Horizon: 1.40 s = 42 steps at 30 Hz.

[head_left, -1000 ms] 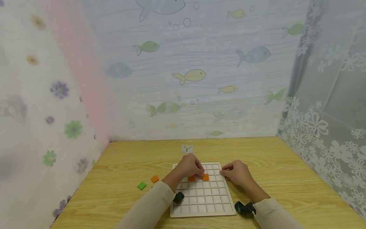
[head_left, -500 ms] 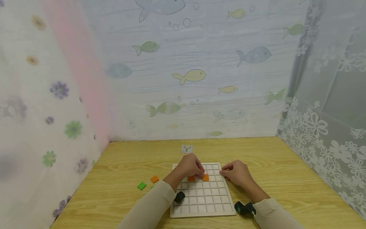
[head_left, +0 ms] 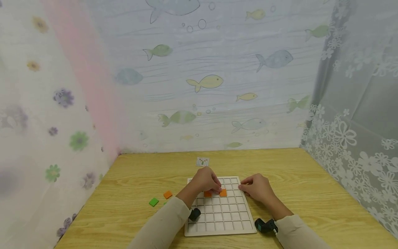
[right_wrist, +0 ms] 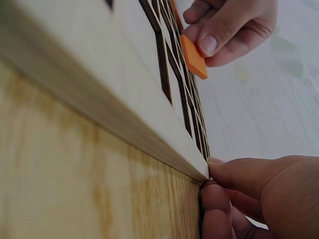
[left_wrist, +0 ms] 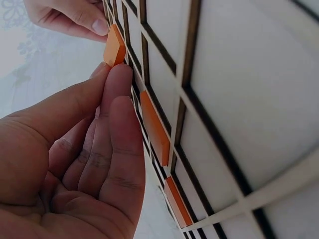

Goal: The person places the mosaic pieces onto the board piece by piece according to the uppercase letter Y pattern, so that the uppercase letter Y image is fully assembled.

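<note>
One flat orange tile (square, tilted) pinched by left hand over the grid board; right hand presses its edge

A small orange square tile is held tilted — one edge lifted clear of the white grid board — over a cell in the far rows. Two more orange tiles are seated flat in neighbouring cells of the same row.

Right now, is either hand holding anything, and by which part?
The left hand pinches an orange tile by its edges, tilted over the grid board. The right hand holds no piece; its fingertips touch the board's edge.
</note>
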### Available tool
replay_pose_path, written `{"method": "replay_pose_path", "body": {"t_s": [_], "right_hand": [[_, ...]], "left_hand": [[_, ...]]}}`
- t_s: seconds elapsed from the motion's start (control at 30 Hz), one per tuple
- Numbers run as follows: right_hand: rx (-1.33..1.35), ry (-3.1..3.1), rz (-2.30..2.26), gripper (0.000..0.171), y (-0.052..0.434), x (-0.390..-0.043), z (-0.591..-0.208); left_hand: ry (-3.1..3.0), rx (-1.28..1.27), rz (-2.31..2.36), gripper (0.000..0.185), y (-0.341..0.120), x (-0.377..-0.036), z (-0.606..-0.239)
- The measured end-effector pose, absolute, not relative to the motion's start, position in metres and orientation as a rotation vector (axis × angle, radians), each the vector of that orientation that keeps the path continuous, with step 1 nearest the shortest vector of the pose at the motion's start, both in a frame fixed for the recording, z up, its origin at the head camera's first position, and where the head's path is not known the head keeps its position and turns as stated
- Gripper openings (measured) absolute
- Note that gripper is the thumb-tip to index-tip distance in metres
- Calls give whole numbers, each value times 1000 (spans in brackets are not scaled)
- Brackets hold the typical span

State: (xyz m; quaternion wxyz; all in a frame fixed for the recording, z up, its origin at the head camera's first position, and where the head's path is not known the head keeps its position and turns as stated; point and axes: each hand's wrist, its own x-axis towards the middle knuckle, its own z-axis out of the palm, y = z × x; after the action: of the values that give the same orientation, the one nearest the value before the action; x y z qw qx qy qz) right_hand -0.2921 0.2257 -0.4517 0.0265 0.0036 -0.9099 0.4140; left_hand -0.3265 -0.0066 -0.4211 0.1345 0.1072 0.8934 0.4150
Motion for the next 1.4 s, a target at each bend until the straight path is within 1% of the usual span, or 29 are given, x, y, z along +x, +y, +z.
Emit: {"method": "replay_pose_path", "body": {"t_s": [0.33, 0.5, 0.77, 1.4], "right_hand": [[29, -2809, 1267, 16, 226, -291, -453], [32, -2807, 1271, 16, 226, -293, -453], [24, -2810, 1270, 16, 225, -293, -451], [26, -2809, 1256, 15, 225, -293, -453]], "left_hand": [[2636, 340, 1131, 14, -7, -324, -419], [2537, 369, 1241, 10, -12, -322, -418], [2417, 394, 1367, 11, -18, -319, -418], [2460, 385, 1312, 9, -31, -314, -415]]}}
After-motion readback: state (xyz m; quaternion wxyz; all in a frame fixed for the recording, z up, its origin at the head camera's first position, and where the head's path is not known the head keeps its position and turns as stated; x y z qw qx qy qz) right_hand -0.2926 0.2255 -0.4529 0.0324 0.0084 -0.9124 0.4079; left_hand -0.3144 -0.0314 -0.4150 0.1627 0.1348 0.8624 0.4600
